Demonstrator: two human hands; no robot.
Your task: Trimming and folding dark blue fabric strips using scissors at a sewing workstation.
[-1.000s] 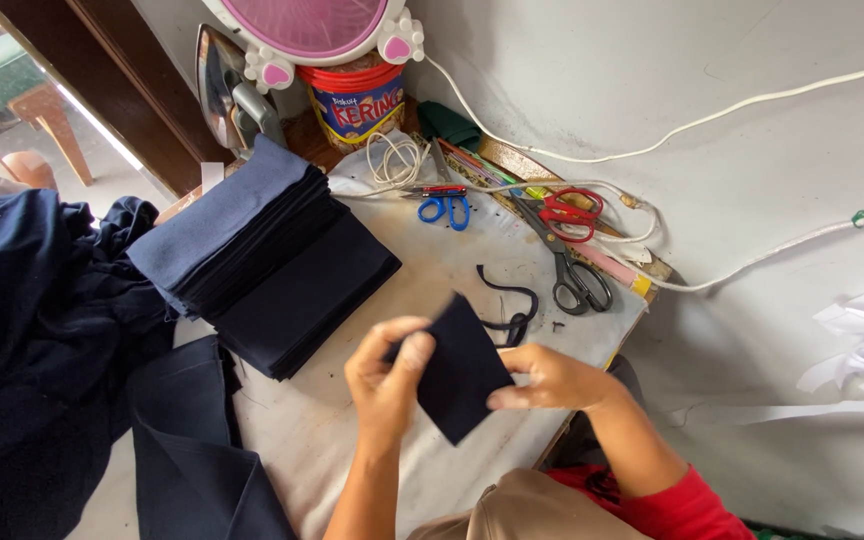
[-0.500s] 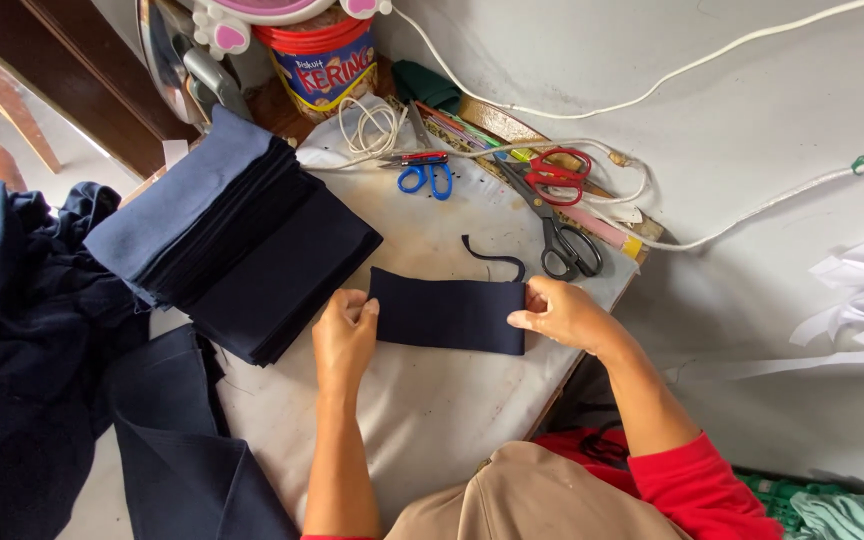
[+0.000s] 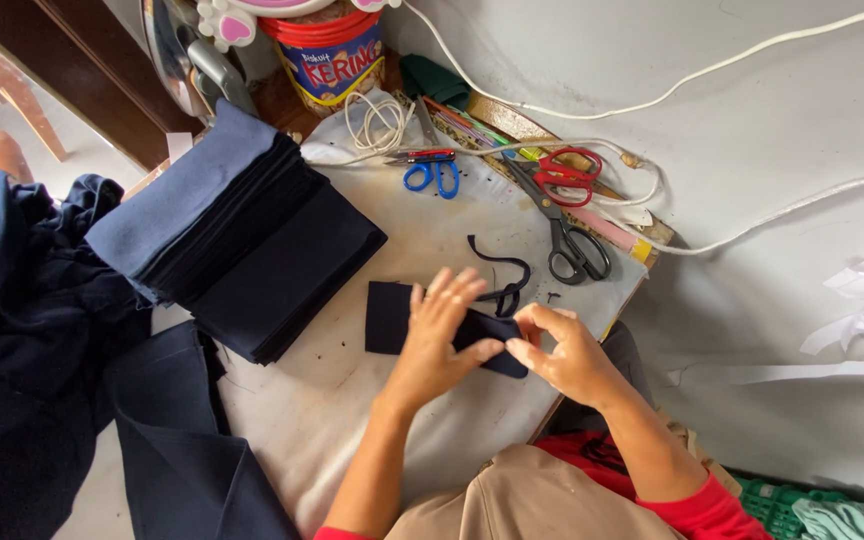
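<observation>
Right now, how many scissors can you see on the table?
3. Blue scissors near the tin, red scissors by the wall, black scissors just below the red. More may hide under the cloth.
</observation>
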